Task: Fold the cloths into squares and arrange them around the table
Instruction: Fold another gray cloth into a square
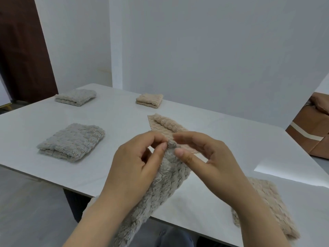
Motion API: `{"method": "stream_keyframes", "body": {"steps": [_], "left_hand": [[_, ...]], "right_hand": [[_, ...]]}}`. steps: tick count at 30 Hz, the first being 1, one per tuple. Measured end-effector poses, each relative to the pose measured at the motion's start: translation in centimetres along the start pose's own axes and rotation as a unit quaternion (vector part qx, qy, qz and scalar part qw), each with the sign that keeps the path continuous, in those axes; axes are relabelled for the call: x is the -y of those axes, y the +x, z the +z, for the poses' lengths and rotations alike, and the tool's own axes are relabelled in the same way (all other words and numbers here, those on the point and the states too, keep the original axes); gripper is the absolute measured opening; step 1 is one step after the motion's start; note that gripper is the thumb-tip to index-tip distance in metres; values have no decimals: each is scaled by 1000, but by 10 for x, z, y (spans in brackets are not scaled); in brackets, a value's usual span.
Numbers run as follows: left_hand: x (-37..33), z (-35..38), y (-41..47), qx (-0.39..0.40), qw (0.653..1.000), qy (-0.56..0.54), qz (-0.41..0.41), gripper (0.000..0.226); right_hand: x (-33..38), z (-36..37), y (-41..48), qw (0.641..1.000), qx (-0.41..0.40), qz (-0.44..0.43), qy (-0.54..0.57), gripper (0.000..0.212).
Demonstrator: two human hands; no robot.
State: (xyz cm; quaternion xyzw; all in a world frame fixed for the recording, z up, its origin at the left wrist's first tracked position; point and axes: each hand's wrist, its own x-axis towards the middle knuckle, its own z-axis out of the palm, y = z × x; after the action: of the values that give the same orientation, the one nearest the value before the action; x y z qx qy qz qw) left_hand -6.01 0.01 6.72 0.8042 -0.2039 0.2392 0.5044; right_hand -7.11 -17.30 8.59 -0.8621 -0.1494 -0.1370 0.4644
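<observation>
A fluffy grey cloth (160, 189) hangs lifted over the near edge of the white table (222, 139). My left hand (137, 168) and my right hand (204, 155) both pinch its top corner between thumb and fingers. Behind my hands lies a beige cloth (163, 124), spread flat with one edge rolled. Three folded squares rest on the table: a grey one (71, 141) at the left, a grey one (75, 97) at the far left corner, and a beige one (149, 100) at the far edge. Another beige cloth (267, 202) lies at the near right, partly under my right forearm.
A brown cardboard box (313, 129) with a strip of tape stands beyond the table's right side. White walls close in behind the table, and a dark brown door (21, 50) is at the far left. Grey floor shows at the lower left.
</observation>
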Motion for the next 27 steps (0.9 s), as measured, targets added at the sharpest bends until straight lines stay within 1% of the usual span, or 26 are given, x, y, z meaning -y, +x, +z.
{"method": "stream_keyframes", "body": {"steps": [3,13,15,17,19,24,27], "left_hand": [[1,2,-2,3,1000,4,1,8],[2,8,-4,3,1000,-11,-18,6],[0,9,-5,1,998,-50,-45,4],[1,9,-8,3,991,-102,-80,8],[2,9,-10,16,986,-133,-100,8],[12,12,-18,38,979,-147,-133,8],[17,12,-24,51,978,-146,-140,15]], "right_hand": [[2,3,-1,1000,-7,-6,28,7],[1,5,1,999,-13,-8,41,11],[-2,6,1,999,-23,-10,28,12],[-6,5,1,999,-44,-12,15,12],[-8,3,2,998,-66,-20,1,13],[-11,-2,4,995,-90,-28,-9,13],[-14,-4,6,994,-104,-27,-13,13]]}}
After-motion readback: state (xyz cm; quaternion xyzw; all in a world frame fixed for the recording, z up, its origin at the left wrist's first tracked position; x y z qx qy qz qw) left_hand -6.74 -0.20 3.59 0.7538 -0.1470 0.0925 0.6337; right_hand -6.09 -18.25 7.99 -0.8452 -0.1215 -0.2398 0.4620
